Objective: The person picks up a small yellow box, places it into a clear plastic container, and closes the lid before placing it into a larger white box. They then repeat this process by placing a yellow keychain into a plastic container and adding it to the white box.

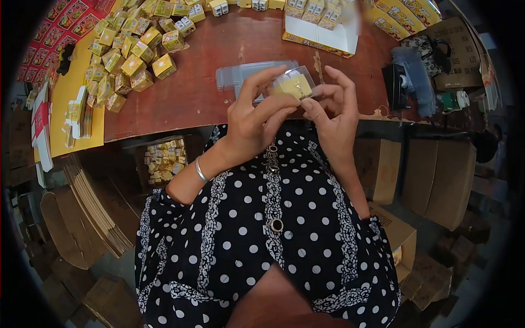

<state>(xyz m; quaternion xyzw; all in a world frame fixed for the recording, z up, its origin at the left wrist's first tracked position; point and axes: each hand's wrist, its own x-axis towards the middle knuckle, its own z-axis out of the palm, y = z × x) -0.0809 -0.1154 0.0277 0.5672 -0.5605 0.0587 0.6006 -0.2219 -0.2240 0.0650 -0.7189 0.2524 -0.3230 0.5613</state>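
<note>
Between both hands, above the table's front edge, is a small clear plastic box [294,83] with a yellow piece inside. My left hand [256,112] grips its left side, with the index finger behind the top and the thumb along the lower edge. At the lower right corner, my right hand [334,112] pinches the box between thumb and fingers, its index finger raised away. Flat on the table behind my left hand lies clear plastic packaging [232,76], partly hidden by the fingers.
Many small yellow boxes [134,64] are heaped at the back left of the red-brown table [191,104]. An open display carton [322,42] holds more at the back. Plastic sheets [418,82] lie right. Below the table are a carton of small boxes [164,161] and flattened cardboard [95,205].
</note>
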